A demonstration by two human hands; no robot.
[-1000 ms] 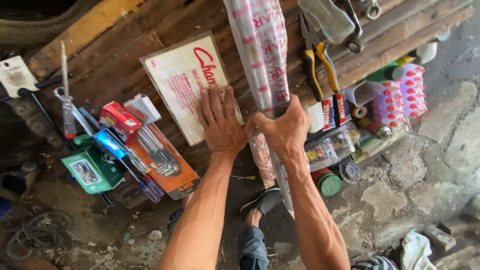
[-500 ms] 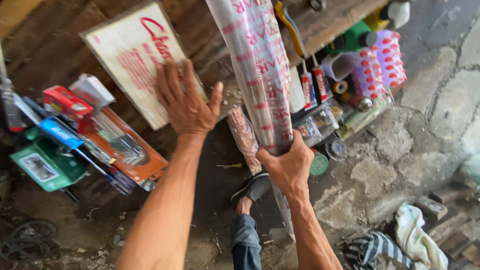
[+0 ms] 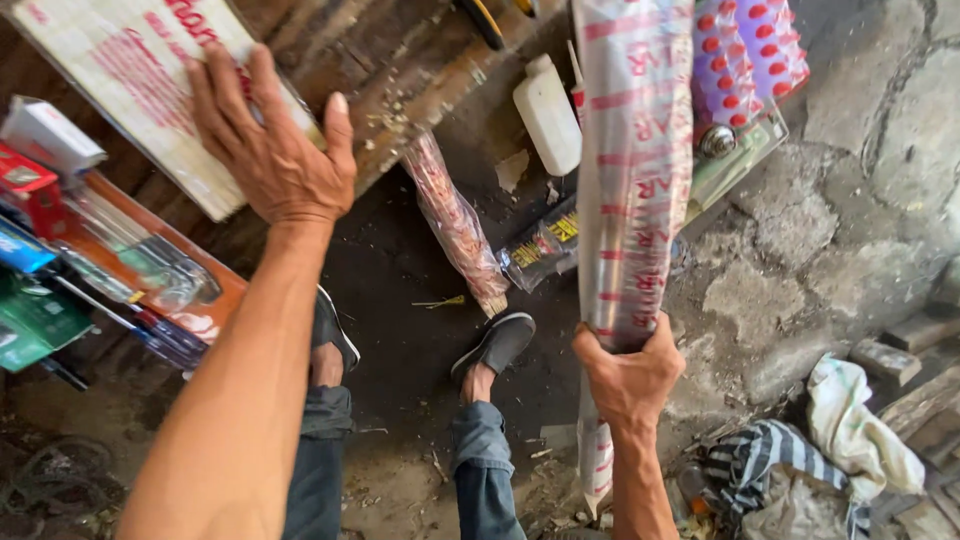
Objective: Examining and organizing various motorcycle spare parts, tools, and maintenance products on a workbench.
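My right hand (image 3: 630, 375) grips a long roll wrapped in clear plastic with red print (image 3: 635, 170), holding it near its lower end so it stands almost upright over the ground. My left hand (image 3: 270, 150) lies flat, fingers spread, on a cream flat pack with red lettering (image 3: 120, 80) that rests on the wooden bench (image 3: 400, 60). My two feet in dark sandals (image 3: 495, 345) stand on the dirt below.
Boxed tools and an orange blister pack (image 3: 150, 270) crowd the bench's left end. A white bottle (image 3: 548, 115), a narrow red-patterned bag (image 3: 455, 225), a dark packet (image 3: 540, 245) and red-capped tubes (image 3: 755, 50) lie near the bench edge. Rags (image 3: 800, 465) sit on cracked concrete at right.
My right hand has pulled the roll off the bench, down and to the right, sliding toward its lower end. My left hand stays pressed on the flat pack. The view has tilted downward.
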